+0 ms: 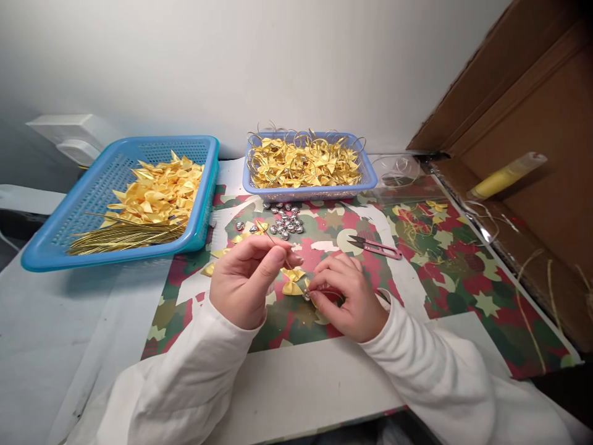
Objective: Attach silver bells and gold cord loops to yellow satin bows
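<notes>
Head view: Both hands work above a camouflage-patterned sheet [296, 334], the fingers of each drawn together. The left hand [245, 281] pinches a thin gold cord [265, 232] between thumb and forefinger, one end projecting up past the fingertips. The right hand [349, 293], lower and nearer the sheet, grips a small silver bell [306, 295] at its fingertips. A yellow bow [291, 285] sits between the two hands, just beside the bell (whether cord joins them cannot be told).

Clearances: the gap between the hands is narrow and largely taken up by the bow. Beyond the hands, loose silver bells [286, 222] lie in a cluster short of the front edge of a lilac-blue basket [306, 190] filled with bows and looped cord. Thread snips [377, 247] lie near the right hand, blades pointing left. At left, the rim of a larger blue basket [92, 264], holding bows and straight gold cords, stands well apart from the left hand. Cardboard [532, 111] bounds the right side, with more sideways room there than between the hands.
</notes>
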Motion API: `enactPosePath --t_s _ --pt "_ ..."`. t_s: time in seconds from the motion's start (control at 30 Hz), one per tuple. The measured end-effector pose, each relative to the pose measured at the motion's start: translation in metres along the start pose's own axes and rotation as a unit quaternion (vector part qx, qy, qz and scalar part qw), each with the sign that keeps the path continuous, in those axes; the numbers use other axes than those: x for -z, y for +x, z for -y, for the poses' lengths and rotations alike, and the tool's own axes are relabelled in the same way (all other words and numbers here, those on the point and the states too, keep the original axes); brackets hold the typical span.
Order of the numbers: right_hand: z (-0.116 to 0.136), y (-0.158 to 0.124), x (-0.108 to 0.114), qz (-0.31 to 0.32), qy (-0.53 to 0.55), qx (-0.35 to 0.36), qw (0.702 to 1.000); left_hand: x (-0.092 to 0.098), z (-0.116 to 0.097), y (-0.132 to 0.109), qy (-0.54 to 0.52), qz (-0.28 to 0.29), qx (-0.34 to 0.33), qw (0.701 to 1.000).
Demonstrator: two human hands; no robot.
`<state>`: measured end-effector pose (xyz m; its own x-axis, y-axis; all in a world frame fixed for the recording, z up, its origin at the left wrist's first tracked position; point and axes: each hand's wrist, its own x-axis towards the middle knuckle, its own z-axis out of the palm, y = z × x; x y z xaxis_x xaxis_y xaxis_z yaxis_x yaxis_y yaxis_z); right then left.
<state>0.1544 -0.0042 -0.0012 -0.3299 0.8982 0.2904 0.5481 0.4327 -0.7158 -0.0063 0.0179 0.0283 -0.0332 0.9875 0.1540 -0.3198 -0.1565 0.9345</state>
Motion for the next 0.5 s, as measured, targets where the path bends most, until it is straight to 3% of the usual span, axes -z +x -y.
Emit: enactPosePath --t_s 0.17,0.37,0.5 --pt "-0.001 -0.001 0.003 0.008 -0.011 -0.007 1.0 0.002 -0.001 0.004 -0.015 -0.003 0.016 1.0" --pt "-0.006 -0.002 0.001 -0.015 -0.027 -0.015 0.999 0.012 -0.002 0.014 -0.027 -0.064 0.0 0.998" --pt "-0.008 -0.001 0.002 -0.018 -0.031 -0.009 0.999 0.008 -0.001 0.011 -0.005 -0.078 0.024 0.997"
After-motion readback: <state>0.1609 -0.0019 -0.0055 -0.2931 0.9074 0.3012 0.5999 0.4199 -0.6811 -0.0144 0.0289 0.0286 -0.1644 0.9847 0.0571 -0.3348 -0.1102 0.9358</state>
